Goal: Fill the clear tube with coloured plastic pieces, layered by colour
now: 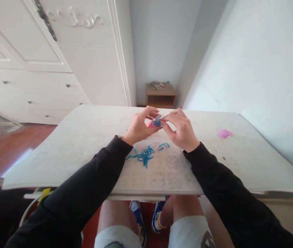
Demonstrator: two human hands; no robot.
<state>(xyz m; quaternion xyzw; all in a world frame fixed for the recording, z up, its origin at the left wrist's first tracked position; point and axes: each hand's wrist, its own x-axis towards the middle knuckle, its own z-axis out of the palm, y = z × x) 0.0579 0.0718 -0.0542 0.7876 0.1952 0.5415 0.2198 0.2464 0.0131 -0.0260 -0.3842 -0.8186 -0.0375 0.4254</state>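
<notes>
Above the far middle of the white table (66,155), my left hand (141,125) curls its fingers and thumb round a small pink and blue bundle (157,121). It looks like a clear bag with coloured pieces inside, though it is too small to be sure. My right hand (178,127) pinches the bundle's right end between thumb and fingers. Part of it is hidden by the fingers. Just below the hands lies a loose pile of thin blue bands or strips (144,156). A few separate blue bands (164,146) rest to the right of that pile.
Toward the table's right side sits a crumpled pink bag-like item (225,133). A tiny dark speck (223,158) lies nearer. Beyond the table are a small wooden shelf (161,91) with a grey cloth on top, white cabinets (97,69) at left and a wall (260,62) at right.
</notes>
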